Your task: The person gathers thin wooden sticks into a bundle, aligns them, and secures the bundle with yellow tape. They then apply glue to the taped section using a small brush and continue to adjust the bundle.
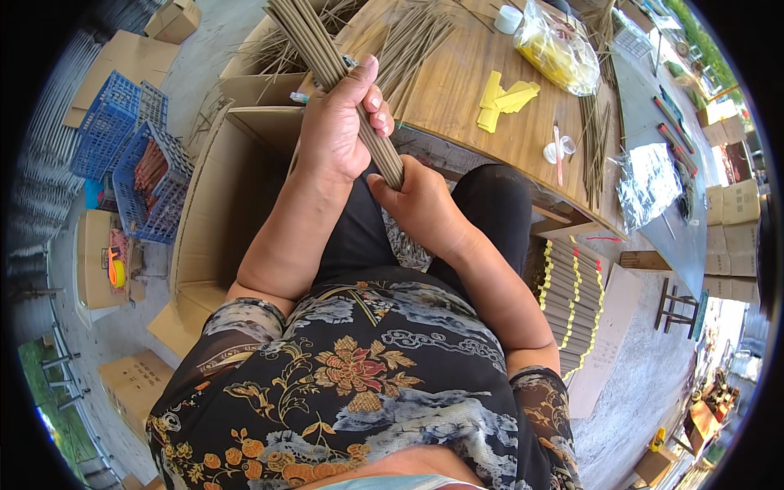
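1 stick bundle (320,54): through left hand (339,126), into right hand (426,209)

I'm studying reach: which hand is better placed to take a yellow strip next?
Probably the right hand: it holds the sticks near their lower end, on the side toward the yellow strips. The left hand wraps them higher up and could likely hold them alone.

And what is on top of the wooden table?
Brown sticks, yellow strips, a clear bag with yellow contents, and small containers. What lies beneath the bag is covered; the left hand and held bundle hide part of the table.
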